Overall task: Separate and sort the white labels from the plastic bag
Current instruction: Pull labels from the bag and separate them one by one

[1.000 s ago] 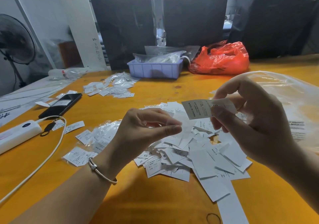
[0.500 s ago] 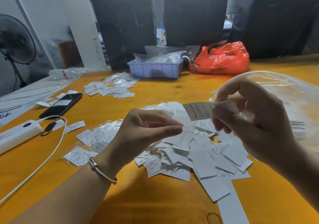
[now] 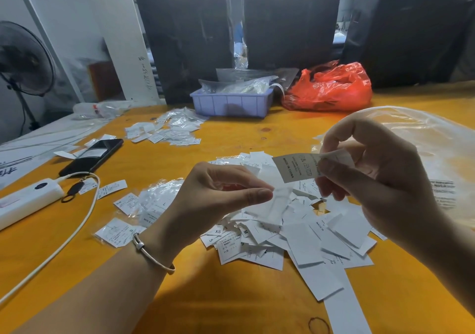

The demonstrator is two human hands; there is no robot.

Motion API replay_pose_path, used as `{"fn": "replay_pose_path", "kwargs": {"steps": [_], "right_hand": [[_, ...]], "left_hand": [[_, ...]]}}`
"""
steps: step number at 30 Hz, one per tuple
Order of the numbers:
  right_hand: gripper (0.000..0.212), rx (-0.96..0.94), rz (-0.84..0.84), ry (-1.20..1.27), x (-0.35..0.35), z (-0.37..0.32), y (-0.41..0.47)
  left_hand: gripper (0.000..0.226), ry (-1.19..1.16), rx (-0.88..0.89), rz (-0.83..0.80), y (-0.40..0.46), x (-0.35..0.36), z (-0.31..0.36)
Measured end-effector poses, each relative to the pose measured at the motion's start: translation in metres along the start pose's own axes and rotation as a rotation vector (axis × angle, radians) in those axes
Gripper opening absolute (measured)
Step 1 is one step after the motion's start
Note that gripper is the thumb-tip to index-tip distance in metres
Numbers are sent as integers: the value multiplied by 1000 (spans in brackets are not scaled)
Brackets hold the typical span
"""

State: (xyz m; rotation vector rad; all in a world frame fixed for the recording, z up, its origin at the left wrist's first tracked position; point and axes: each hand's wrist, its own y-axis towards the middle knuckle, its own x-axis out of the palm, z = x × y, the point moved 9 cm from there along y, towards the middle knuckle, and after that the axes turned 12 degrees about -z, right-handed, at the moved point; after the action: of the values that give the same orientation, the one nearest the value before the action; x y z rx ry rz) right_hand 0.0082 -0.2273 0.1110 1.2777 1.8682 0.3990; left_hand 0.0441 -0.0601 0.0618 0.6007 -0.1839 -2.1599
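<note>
My right hand [image 3: 380, 177] pinches a white label [image 3: 295, 166] printed "MADE IN CHINA", held above a loose pile of white labels [image 3: 303, 233] on the orange table. To its left, my left hand [image 3: 218, 200] has thumb and forefinger pressed together on what looks like a small clear plastic sleeve [image 3: 279, 200], blurred, hanging over the pile. A large clear plastic bag [image 3: 437, 141] lies behind my right hand.
Small bagged labels [image 3: 144, 205] lie left of my left wrist, and more [image 3: 167, 130] lie farther back. A phone [image 3: 92, 157], a white power strip [image 3: 25, 200] with its cable, a blue tray [image 3: 231, 105], a red bag [image 3: 331, 87] and a rubber band [image 3: 318, 324] are also on the table.
Both hands stay almost in place. The clear sleeve now hangs visibly below my left fingertips, and the label in my right hand has tilted slightly.
</note>
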Motion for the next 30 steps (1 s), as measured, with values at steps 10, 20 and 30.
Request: {"fn": "replay_pose_path", "kwargs": {"steps": [10,20,30], "right_hand": [[5,113,-58,250,8,15,2],[8,237,-153,338,20,33,1],[38,190,-2,-47,-2,31,2]], "left_hand": [[3,-92,-135,-123,1,13,-9],[15,-146,-166,-147,1,14,-11],[8,-92,-37,-4,1,0,-6]]}}
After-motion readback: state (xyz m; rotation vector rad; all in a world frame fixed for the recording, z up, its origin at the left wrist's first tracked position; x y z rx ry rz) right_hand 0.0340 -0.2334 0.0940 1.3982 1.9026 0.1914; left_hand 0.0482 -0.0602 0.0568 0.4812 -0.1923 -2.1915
